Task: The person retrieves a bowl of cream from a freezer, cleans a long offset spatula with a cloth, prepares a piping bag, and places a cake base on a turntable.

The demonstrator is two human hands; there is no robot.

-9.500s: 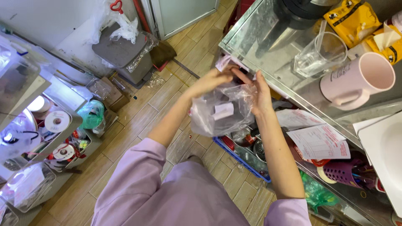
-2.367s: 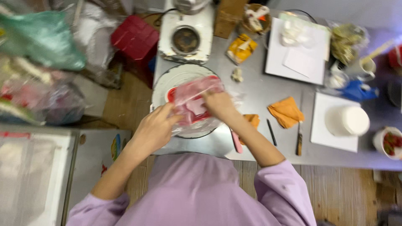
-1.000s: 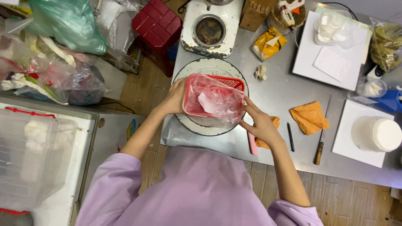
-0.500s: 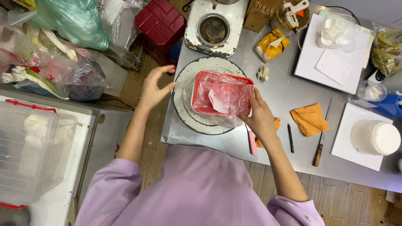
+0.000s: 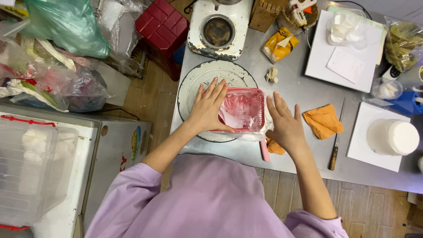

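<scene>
A red plastic tray (image 5: 243, 107) wrapped in a clear plastic bag sits on a round white turntable (image 5: 200, 79) on the steel table. My left hand (image 5: 210, 107) lies flat on the tray's left side, fingers spread. Just past the tray's right edge, my right hand (image 5: 285, 124) is spread flat above the table, touching the bag's loose edge. Something white shows inside the bag.
An orange cloth (image 5: 323, 121) and a knife (image 5: 335, 147) lie right of my right hand. A pink handle (image 5: 264, 151) pokes out beneath it. White boards (image 5: 343, 48), a white cake (image 5: 393, 136), a stand mixer base (image 5: 218, 28) and a yellow packet (image 5: 278, 44) crowd the table. A red stool (image 5: 161, 28) and bags sit left.
The wrapped tray was set down on the turntable. My left hand came back from the side onto the tray, and my right hand slid off it to the right.
</scene>
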